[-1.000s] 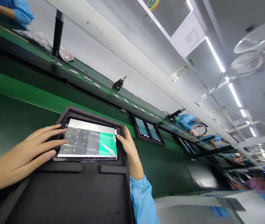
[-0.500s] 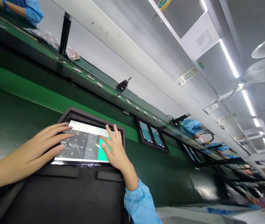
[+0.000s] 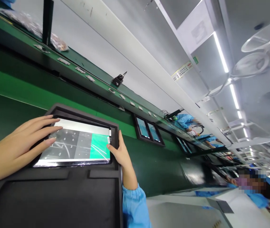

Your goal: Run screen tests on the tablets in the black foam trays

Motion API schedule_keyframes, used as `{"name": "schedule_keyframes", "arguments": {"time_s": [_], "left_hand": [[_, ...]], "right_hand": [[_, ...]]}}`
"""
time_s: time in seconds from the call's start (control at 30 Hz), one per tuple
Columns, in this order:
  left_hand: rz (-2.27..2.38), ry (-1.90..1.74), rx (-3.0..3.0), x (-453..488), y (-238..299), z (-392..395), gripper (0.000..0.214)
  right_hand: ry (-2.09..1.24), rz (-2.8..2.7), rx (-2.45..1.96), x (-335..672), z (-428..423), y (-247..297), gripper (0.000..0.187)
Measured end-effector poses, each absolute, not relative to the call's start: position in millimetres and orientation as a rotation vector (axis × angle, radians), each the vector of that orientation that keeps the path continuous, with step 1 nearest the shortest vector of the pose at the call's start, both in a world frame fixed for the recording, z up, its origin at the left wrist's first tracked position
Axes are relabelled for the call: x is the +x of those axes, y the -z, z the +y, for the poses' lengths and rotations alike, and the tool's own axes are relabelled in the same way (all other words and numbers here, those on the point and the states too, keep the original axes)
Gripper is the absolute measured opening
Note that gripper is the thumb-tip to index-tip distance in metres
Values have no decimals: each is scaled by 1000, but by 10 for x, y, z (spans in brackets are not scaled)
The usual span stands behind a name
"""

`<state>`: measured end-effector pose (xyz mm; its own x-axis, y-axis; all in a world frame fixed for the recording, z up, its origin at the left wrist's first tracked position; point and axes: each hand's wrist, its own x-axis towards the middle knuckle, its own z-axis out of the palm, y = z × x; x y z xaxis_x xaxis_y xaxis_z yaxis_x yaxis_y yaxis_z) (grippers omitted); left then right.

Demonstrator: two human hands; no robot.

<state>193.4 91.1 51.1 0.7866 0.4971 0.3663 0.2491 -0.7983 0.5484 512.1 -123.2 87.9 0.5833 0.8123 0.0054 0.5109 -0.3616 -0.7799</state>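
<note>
A tablet [image 3: 82, 145] lit with a calculator keypad and a green block lies in the upper part of a black tray [image 3: 61, 202]. My left hand [image 3: 28, 142] rests over the tablet's left end, fingers stretched out and slightly apart, holding nothing. At the other end, my right hand [image 3: 122, 152] grips the tray's right side wall; its thumb reaches over onto the tablet's right edge, and most of its fingers are hidden outside the wall. Small white labels show along that edge of the tablet. The tray's lower compartment is a bare black recess.
Another black tray [image 3: 145, 141] with two lit devices stands farther along the green bench [image 3: 154, 164]. Above runs a shelf [image 3: 97, 84] with small parts in a row, a black adapter [image 3: 117, 80] and bagged items [image 3: 25, 23]. Co-workers in blue [image 3: 184, 122] are at the far right.
My right hand has moved from above the green block to the tray's right wall, uncovering the tablet's right end. The left hand stays on the tablet. The view has shifted right.
</note>
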Motion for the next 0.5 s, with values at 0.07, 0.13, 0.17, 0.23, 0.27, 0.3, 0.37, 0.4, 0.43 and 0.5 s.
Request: {"name": "schedule_keyframes", "arguments": {"time_s": [0.07, 0.13, 0.17, 0.23, 0.27, 0.3, 0.37, 0.4, 0.43, 0.5], "left_hand": [[544, -723, 2516, 1915, -519, 901, 46], [535, -727, 2524, 1904, -532, 891, 45], [533, -727, 2526, 1905, -541, 884, 45], [535, -733, 2519, 1918, -562, 867, 45], [533, -747, 2515, 1928, -576, 856, 44], [535, -764, 2511, 1937, -591, 843, 43], [529, -788, 2512, 1953, -628, 819, 41], [526, -794, 2518, 1958, -650, 808, 41], [522, -794, 2524, 1962, -673, 799, 40], [535, -759, 2532, 1974, -720, 787, 42]], "right_hand": [[-582, -1065, -2009, 5128, -1247, -911, 108], [-636, -1077, -1992, 5136, -1251, -928, 113], [-628, -1076, -1998, 5135, -1245, -929, 114], [-561, -1064, -2024, 5122, -1219, -923, 109], [-531, -1057, -2033, 5112, -1203, -919, 106], [-509, -1053, -2037, 5104, -1190, -916, 104], [-510, -1056, -2033, 5095, -1178, -922, 104], [-534, -1063, -2021, 5096, -1182, -931, 106], [-568, -1071, -2007, 5101, -1191, -942, 109], [-636, -1084, -1982, 5117, -1215, -966, 115]]}}
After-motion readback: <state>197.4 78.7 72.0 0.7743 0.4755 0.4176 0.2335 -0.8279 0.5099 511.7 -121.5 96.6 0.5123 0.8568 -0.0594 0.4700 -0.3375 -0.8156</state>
